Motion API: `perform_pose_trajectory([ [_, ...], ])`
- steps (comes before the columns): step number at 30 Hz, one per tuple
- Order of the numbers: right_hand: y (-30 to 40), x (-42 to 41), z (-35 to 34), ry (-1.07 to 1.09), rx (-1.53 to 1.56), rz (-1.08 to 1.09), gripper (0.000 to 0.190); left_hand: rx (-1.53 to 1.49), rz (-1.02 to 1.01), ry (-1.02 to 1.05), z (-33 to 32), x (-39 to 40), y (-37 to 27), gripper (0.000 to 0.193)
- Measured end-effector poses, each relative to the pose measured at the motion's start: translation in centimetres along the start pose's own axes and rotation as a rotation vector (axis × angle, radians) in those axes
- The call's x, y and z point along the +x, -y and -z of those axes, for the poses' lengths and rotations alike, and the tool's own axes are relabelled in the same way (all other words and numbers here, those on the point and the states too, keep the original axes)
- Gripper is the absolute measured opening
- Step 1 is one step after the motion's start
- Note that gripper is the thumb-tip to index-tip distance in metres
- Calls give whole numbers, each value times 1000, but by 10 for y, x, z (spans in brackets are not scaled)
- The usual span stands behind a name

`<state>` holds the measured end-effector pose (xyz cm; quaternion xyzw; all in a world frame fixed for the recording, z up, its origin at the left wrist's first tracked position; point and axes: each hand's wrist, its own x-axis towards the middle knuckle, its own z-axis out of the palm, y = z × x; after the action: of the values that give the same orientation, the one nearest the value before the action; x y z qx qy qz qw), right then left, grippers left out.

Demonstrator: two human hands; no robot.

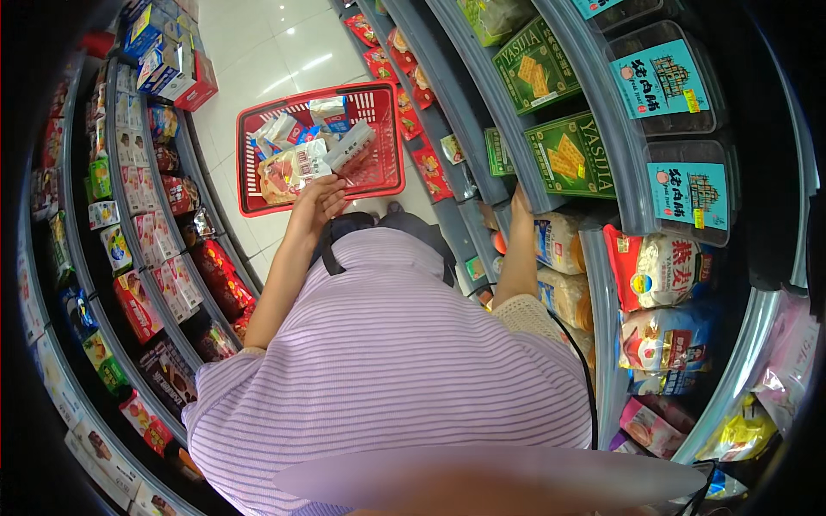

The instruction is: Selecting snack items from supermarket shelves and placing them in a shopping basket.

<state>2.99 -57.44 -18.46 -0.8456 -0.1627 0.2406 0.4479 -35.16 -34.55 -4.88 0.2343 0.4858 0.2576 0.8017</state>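
Note:
My left hand (pixel 321 198) is at the near rim of a red plastic shopping basket (pixel 388 180), its fingers loosely curled. Whether it grips the rim or a package is not clear. Inside the basket lie a cream-and-red food bag (pixel 293 171), a translucent printed package (pixel 350 147) and several blue-and-white bags (pixel 329 114). On the other side, my right hand (pixel 520 198) reaches to the shelf, mostly hidden by the grey shelf edge. Green cracker boxes (pixel 568 155) stand beside it, with lidded jars of pale flakes (pixel 559 242) close to its wrist.
Clear tubs with blue labels (pixel 689 193) and oat bags (pixel 658 271) fill the right shelves. Packaged snacks line the left shelves (pixel 139 303). Stacked cartons (pixel 171 68) stand at that aisle's far end. A black cable (pixel 586 361) hangs by my right arm. Pale floor tiles (pixel 271 39) extend ahead.

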Motion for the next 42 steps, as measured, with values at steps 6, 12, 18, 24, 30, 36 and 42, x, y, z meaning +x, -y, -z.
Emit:
perform_pose_trajectory([
  [6, -30, 16, -7, -28, -124, 133, 50, -7, -7, -11, -9, -1, 6, 31],
  [12, -56, 88, -7, -104, -256, 253, 51, 33, 14, 38, -25, 9, 3, 30],
  [18, -50, 75, -31, -20, -346, 411, 52, 88, 40, 47, -3, 33, 15, 24],
  [24, 85, -6, -14, 42, 100, -62, 63, 330, -25, -175, 60, 75, 53, 18],
  [30, 69, -17, -19, -194, -389, 95, 51, 750, -244, -240, 111, 170, 83, 30],
  [36, 68, -78, -63, -357, 63, 398, 26, 1354, -553, -378, 107, 237, 88, 45],
  [42, 23, -98, -79, 512, -336, 508, 15, 1546, -338, -211, 70, 247, 79, 24],
])
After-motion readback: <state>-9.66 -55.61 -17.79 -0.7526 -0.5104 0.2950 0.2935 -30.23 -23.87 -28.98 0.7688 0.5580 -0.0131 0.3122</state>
